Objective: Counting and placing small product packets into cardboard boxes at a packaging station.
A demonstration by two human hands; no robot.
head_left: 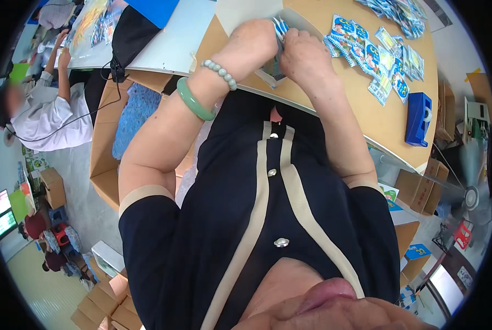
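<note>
Small blue-and-white packets (280,28) stand upright in a bunch between my two hands, inside an open box (306,25) at the table's near edge. My left hand (252,45) bends down into the box from the left, closed against the packets, its fingertips hidden. On the other side my right hand (305,55) has its fingers curled over the same bunch. A green bangle (194,100) and a beaded bracelet (219,73) circle my left wrist. Many similar packets (369,52) lie loosely spread just right of my right hand.
A blue tape dispenser (418,118) stands near the right edge of the tan table (361,118). More packets (400,14) are heaped at the far right. To the left sits an open carton (106,140) with blue material inside. Another person (53,110) works farther left; a fan (471,192) is at right.
</note>
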